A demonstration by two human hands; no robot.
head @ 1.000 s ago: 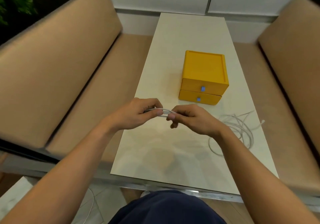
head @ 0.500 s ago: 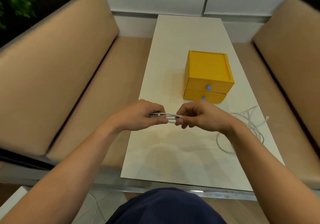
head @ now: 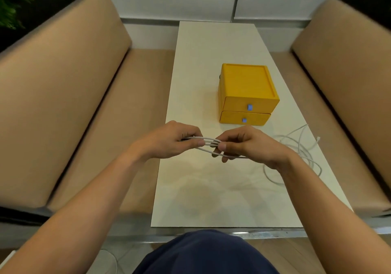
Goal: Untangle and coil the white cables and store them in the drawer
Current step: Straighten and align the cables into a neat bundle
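L hand: front-left of box, fingers curled round cable strands.
R hand: just in front of box, thumb + fingers pinching same strands; hands close, not touching.
Cable: a few strands bridge the two hands above table, in front of box.
Loose cable: heap on table front-right of box, partly behind R wrist.
Drawers: both closed.
Vs 0.5 s ago: same grips; one strand now sags below the rest, under R fingers.
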